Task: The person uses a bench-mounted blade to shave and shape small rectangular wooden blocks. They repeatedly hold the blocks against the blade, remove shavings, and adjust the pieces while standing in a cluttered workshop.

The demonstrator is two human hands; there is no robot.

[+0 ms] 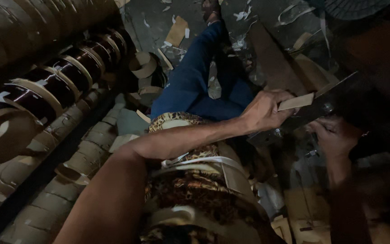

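Note:
My left hand (265, 110) reaches across my body and pinches a flat tan cardboard strip (297, 101) between thumb and fingers. The strip's far end lies against a dark metal plate (335, 88) of a machine on the right. Just below it, my right hand (335, 135) is curled in shadow against the machine's underside, near a small bolt (277, 132); what it grips is too dark to tell. My blue trouser leg (190, 81) stretches out over the floor, and a leopard-patterned shirt (190, 180) fills the lower middle.
Rows of cardboard tube rings (46, 90) lie on dark rods at the left, with more stacked below them (86, 153). Loose cardboard rings (143, 65) and paper scraps (177, 31) litter the grey floor. Cardboard offcuts (303, 212) sit at the lower right.

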